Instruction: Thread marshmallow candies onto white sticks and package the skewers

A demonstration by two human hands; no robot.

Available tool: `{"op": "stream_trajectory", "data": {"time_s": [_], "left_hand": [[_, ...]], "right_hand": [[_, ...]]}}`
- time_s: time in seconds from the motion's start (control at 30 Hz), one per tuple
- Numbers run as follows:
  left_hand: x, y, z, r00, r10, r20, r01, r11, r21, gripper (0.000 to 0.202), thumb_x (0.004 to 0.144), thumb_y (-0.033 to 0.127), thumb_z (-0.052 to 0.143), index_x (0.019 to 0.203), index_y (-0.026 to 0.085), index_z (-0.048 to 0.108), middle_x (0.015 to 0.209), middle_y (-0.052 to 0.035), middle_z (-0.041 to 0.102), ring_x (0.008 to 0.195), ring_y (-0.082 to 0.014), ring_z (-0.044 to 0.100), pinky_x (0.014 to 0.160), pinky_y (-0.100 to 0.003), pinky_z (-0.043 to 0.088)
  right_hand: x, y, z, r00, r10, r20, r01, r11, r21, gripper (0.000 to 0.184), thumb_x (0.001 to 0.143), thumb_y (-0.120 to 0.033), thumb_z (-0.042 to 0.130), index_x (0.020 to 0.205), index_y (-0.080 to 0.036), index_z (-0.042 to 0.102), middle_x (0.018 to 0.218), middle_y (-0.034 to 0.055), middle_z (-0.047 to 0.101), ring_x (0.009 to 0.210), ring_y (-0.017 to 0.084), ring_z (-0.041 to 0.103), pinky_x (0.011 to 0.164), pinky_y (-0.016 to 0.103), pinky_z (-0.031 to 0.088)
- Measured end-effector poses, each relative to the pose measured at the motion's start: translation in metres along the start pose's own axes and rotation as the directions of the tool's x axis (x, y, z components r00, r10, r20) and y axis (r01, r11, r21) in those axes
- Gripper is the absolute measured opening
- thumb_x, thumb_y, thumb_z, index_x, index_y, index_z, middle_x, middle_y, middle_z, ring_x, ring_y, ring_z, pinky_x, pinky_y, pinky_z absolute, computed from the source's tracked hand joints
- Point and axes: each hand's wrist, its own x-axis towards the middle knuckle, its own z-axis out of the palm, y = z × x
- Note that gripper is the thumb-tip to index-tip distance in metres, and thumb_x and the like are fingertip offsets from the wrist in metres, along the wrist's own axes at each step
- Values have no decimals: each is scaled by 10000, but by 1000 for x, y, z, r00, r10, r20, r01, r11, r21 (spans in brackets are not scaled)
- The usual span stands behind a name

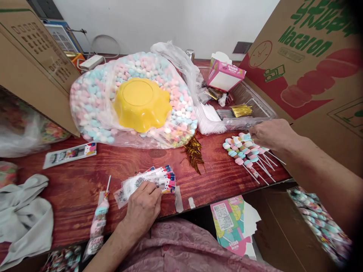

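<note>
— On the table (70, 185), why are the bags (169, 181) covered by the left hand (144, 204)?
— Perhaps for steadying. Marshmallow sticks (241, 152) are heaped beside the right hand (270, 133); fingers are curled, but grips cannot be told.

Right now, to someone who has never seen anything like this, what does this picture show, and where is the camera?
There's no machine: a person works bare-handed, seen by a head-worn camera looking forward and down. The left hand rests on fanned printed wrappers. The right hand is at some marshmallow sticks; its grip is hard to see. The wooden table also bears a big marshmallow bag with an upturned yellow bowl, gold ties and a clear tray.
</note>
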Motion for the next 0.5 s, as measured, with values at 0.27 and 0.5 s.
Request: {"op": "stream_trajectory", "data": {"time_s": [0.27, 0.5], "left_hand": [[1, 3, -8, 996, -3, 84, 12, 994, -109, 214, 927, 114, 467, 869, 175, 664, 803, -67, 608, 809, -214, 518, 698, -338, 474], [-2, -2, -3, 996, -78, 34, 82, 984, -159, 250, 916, 100, 480, 700, 176, 580, 746, -51, 583, 764, -192, 501, 667, -318, 442]], "right_hand": [[8, -8, 5, 1000, 7, -28, -8, 1000, -19, 176, 776, -113, 667, 607, -107, 720, 624, 44, 638, 566, 54, 359, 647, 381, 123], [9, -4, 13, 997, 23, -75, -17, 997, 73, 162, 702, -65, 741, 564, -147, 714, 535, -3, 563, 522, 48, 214, 643, 353, 120]]}}
